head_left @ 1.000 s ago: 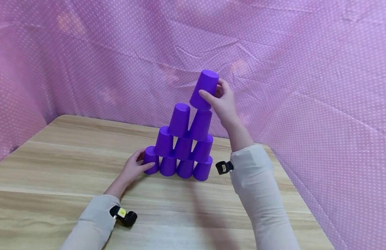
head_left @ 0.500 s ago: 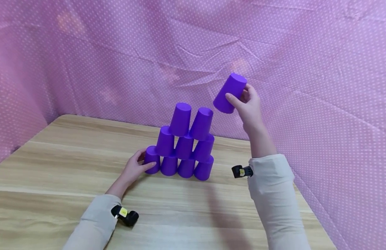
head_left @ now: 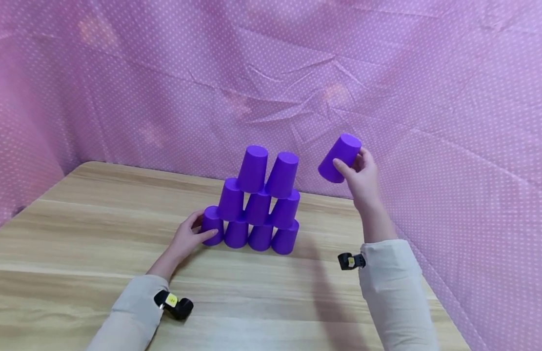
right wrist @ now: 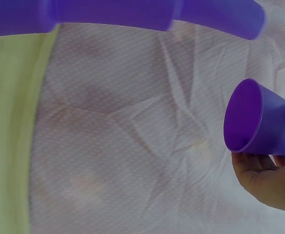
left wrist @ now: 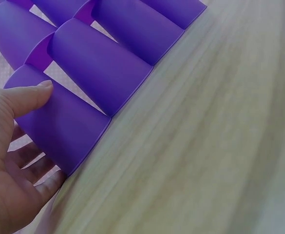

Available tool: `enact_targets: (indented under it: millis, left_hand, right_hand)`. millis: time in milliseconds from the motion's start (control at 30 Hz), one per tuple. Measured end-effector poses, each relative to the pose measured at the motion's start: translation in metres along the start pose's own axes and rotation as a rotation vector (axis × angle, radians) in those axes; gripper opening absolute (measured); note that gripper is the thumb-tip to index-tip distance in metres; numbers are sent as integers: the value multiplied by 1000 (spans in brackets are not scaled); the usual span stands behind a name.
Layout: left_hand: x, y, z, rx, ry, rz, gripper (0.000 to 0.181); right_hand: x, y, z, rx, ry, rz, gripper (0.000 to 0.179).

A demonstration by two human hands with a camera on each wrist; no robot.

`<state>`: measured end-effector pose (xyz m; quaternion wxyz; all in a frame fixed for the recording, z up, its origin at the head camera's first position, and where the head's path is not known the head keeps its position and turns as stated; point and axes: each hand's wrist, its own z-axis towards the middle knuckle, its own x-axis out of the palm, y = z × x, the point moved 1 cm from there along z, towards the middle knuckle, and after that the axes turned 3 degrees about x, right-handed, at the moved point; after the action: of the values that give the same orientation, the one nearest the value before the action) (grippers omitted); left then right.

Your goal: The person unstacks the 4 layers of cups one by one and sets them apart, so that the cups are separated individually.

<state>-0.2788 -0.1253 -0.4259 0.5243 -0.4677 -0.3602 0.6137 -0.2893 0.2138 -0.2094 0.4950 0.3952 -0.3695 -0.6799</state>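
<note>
A person's right hand (head_left: pixel 364 181) grips a tilted cup (head_left: pixel 343 153) aloft, right of a purple cup stack (head_left: pixel 257 208) on the bench (head_left: pixel 99 214); the left hand (head_left: pixel 188 236) clasps the stack's bottom-left cup (head_left: pixel 211 223).

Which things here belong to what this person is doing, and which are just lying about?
Part of the job:
nine upside-down purple tapered cups, stacked
tilted purple tapered cup in the right hand
left hand, gripping the bottom-left purple cup
light wood-grain table under the stack

Just around:
pink white-dotted cloth backdrop
black wrist-worn cameras
</note>
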Motion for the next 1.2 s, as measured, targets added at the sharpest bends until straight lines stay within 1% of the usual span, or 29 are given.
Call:
enact_targets:
  millis: [100,267,467,600,700,800,933,1033,1133,1200]
  left_hand:
    - [-1,0,-1,-3,2,20,62]
    - [-2,0,-1,-10,6,31,63]
    - [-2,2,0,-18,10,43,64]
    - [-1,2,1,-17,7,39,62]
    - [0,2,3,-16,8,33,62]
    - [0,2,2,-16,8,36,62]
    - [0,0,2,-15,5,40,61]
    - [0,0,1,-12,2,35,61]
    - [1,0,0,-11,1,26,60]
    - [1,0,0,-13,0,27,61]
  right_hand:
    - [0,-17,-5,12,-30,-16,59]
    - [0,-43,-11,28,-99,46,56]
    - [1,-75,-17,68,-191,42,54]
    - [1,-95,-22,106,-241,77,54]
    - [1,-108,-27,122,-263,115,54]
    - [2,-119,-30,134,-286,130,52]
    - [2,-127,-34,195,-304,137,53]
    - [2,-136,-34,250,-299,131,56]
    - [1,-147,-34,281,-303,116,59]
    - [0,-151,-34,298,-307,114,60]
